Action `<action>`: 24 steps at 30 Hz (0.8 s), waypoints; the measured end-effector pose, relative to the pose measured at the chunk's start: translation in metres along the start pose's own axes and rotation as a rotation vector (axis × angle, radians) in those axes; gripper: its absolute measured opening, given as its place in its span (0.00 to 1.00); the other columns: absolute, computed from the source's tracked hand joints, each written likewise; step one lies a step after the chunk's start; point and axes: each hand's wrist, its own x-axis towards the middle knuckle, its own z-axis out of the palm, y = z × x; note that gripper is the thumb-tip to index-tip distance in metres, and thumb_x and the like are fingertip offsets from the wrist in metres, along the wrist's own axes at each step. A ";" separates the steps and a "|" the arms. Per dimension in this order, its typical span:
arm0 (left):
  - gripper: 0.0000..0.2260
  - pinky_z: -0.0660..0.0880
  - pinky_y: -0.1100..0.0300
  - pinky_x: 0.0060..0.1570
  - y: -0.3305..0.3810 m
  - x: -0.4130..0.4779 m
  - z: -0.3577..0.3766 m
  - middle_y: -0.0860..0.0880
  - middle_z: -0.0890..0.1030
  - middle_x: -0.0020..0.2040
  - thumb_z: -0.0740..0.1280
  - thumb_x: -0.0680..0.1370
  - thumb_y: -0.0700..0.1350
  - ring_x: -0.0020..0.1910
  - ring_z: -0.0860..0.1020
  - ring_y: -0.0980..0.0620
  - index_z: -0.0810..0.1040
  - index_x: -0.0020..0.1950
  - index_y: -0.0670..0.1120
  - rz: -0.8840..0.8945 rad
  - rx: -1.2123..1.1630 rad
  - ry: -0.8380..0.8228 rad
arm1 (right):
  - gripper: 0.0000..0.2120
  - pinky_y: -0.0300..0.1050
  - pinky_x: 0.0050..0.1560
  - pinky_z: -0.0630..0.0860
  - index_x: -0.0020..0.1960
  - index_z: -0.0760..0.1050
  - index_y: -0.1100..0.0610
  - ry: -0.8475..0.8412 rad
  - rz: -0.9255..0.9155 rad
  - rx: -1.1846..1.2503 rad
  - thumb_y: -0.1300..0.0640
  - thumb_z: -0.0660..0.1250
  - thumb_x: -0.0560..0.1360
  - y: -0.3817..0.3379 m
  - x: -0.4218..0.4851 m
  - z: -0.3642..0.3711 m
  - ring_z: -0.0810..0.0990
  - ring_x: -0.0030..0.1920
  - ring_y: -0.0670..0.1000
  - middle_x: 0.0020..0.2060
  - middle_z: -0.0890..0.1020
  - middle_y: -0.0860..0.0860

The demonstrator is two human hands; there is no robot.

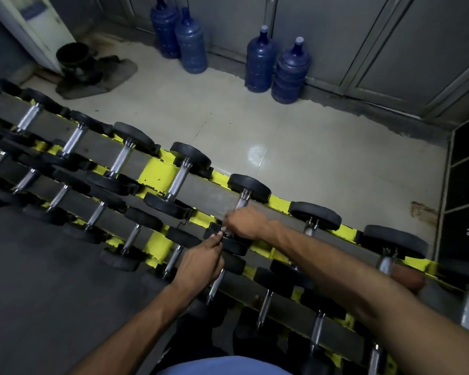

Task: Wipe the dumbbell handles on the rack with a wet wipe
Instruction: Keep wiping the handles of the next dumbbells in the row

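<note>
On the upper tier of the yellow-and-grey rack (157, 169), the right hand (245, 221) is closed around the lower part of a dumbbell handle (241, 203), whose far head (249, 188) rests on the back rail. The left hand (201, 262) reaches in from below, its fingers (217, 236) pinched narrow close to the right hand, at the near head of that same dumbbell. A small pale scrap shows between the two hands and may be the wet wipe (223, 229), though it is too small to be sure; whether the right hand also has wipe wrapped under its palm cannot be told.

The dumbbell looks heavy and rigid, with rubber-like heads seated in the rack's cradles, so it should stay put under rubbing and need not be lifted. Its handle is bare metal, probably knurled in the middle and smooth at the collars; it gives good grip dry but may turn slick once damp. The wipe itself is light, limp and easily torn on knurling, so it is best wrapped round the bar and held with a full closed palm, sliding and twisting along the length between the heads. More dumbbells sit untouched along both tiers. Blue water bottles (263, 63) stand against the far wall.
</note>
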 end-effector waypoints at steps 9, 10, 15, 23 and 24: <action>0.33 0.77 0.50 0.65 0.006 -0.010 0.001 0.40 0.71 0.78 0.75 0.72 0.46 0.74 0.73 0.41 0.73 0.77 0.46 0.054 0.043 -0.132 | 0.06 0.47 0.35 0.75 0.52 0.79 0.56 0.227 -0.084 -0.051 0.56 0.70 0.76 -0.010 -0.008 0.010 0.79 0.44 0.54 0.46 0.76 0.53; 0.33 0.77 0.50 0.65 0.005 -0.011 0.001 0.40 0.70 0.78 0.76 0.72 0.46 0.74 0.73 0.41 0.74 0.76 0.45 0.060 0.056 -0.133 | 0.07 0.47 0.34 0.74 0.52 0.79 0.56 0.253 -0.038 -0.055 0.57 0.71 0.75 -0.005 -0.006 0.005 0.79 0.43 0.54 0.46 0.77 0.53; 0.32 0.75 0.48 0.68 0.004 -0.009 0.001 0.38 0.71 0.77 0.76 0.72 0.46 0.73 0.73 0.39 0.74 0.76 0.45 0.088 0.086 -0.137 | 0.07 0.45 0.32 0.63 0.52 0.75 0.56 0.273 0.120 0.013 0.56 0.70 0.76 -0.005 -0.016 0.007 0.79 0.38 0.56 0.45 0.74 0.54; 0.33 0.81 0.50 0.56 0.003 -0.002 -0.008 0.41 0.72 0.72 0.73 0.73 0.46 0.69 0.72 0.41 0.71 0.78 0.48 0.084 0.059 -0.155 | 0.04 0.45 0.37 0.68 0.51 0.75 0.55 0.444 0.559 0.587 0.57 0.66 0.77 -0.022 -0.028 0.035 0.79 0.42 0.55 0.44 0.81 0.53; 0.33 0.81 0.50 0.55 0.004 -0.002 -0.008 0.41 0.72 0.72 0.73 0.73 0.46 0.69 0.71 0.42 0.70 0.79 0.49 0.082 0.059 -0.160 | 0.03 0.45 0.37 0.68 0.50 0.76 0.56 0.474 0.684 0.706 0.58 0.66 0.77 -0.029 -0.027 0.042 0.78 0.41 0.53 0.42 0.82 0.51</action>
